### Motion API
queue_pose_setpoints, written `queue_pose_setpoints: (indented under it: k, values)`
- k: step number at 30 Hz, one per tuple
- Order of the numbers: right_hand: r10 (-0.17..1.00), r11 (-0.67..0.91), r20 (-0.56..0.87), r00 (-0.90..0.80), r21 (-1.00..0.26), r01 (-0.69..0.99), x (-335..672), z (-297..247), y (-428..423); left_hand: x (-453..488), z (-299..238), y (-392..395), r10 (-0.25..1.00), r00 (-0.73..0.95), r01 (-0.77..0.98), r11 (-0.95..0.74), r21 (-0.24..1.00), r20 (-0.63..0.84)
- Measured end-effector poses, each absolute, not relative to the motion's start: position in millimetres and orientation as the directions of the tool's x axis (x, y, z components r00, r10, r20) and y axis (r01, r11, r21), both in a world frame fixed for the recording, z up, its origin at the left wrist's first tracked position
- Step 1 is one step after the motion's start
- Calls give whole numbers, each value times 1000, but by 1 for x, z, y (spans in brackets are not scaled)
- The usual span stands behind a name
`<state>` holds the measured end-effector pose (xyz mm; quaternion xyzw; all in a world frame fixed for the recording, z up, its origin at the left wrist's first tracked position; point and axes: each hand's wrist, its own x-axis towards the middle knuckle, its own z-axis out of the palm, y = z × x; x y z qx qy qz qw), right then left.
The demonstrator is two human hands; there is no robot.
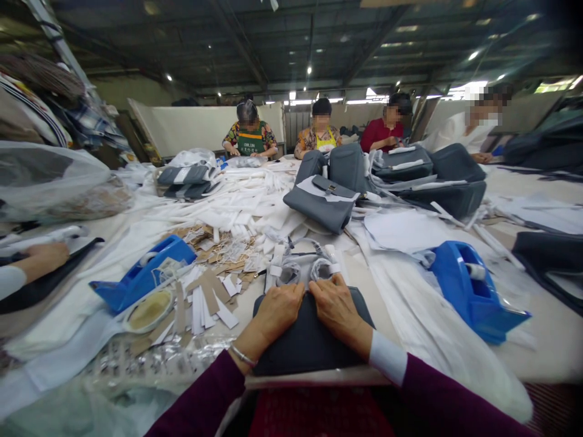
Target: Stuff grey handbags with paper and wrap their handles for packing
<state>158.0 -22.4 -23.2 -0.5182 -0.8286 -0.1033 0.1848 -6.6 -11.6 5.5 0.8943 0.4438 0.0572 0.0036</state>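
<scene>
Head view: the left hand point(273, 315) and right hand point(337, 309) sit just apart, fingers curled down over the top edge of a dark grey handbag point(310, 334), gripping it on either side of its middle. The bag lies on the work table point(537, 346) directly before the person, its far edge touching grey straps banded in white paper point(310, 267). A blue tape dispenser point(143, 273) stands left of the hands, a second blue tape dispenser point(473, 291) right of them; white paper strips point(203, 309) lie near the left hand.
</scene>
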Motion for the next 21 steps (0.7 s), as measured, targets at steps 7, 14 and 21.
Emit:
queue_pose_setpoints:
  k: [7,14,21]
  values:
    - [699,500,545,-462,88,861,154,-28,-36,-5,3,-15,795,593,800,-600,18,125]
    - [636,552,603,-481,80,830,153,-26,-36,-7,-5,-22,727,605,771,-637,-9,326]
    - [646,570,589,-486,51,820,156,-26,-31,26,32,21,846,344,884,-438,164,406]
